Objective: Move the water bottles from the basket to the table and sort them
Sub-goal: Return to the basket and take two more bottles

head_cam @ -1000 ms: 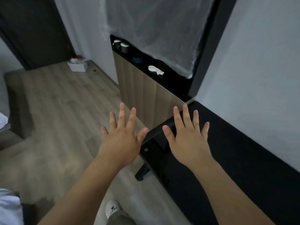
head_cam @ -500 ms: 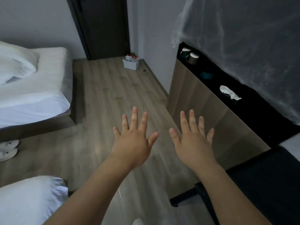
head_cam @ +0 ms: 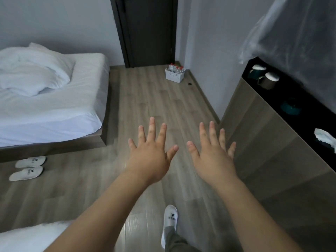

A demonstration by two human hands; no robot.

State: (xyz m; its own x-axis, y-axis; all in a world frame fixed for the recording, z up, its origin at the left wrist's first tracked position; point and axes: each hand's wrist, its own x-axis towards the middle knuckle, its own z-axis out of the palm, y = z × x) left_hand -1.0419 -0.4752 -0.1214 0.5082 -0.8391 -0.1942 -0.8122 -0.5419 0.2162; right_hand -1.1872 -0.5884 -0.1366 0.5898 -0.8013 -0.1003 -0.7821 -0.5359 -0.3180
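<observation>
Your left hand point(head_cam: 151, 159) and right hand point(head_cam: 212, 160) are both held out in front of you, palms down, fingers straight and spread wide, holding nothing and touching nothing. Below them is bare wooden floor point(head_cam: 149, 99), with your slippered foot point(head_cam: 170, 219) at the near edge. The water bottles point(head_cam: 175, 69) stand upright and packed together in a white perforated basket point(head_cam: 173, 76) on the floor in the far corner, just right of the dark door point(head_cam: 151, 30) and well apart from your hands. No bottle has been lifted out. The bottles appear to be small clear plastic ones with red caps (too small here to count or to read fill level). Judged as such, expect each to be moderately heavy if full, smooth-sided, slightly yielding under a squeeze, and not fragile. Grip round the mid-body rather than the cap, one per hand. The basket looks light and stiff; taking it by opposite rims would also serve. The bed point(head_cam: 54, 99) lies left, a wooden cabinet point(head_cam: 263, 142) right. The table is not in view.
</observation>
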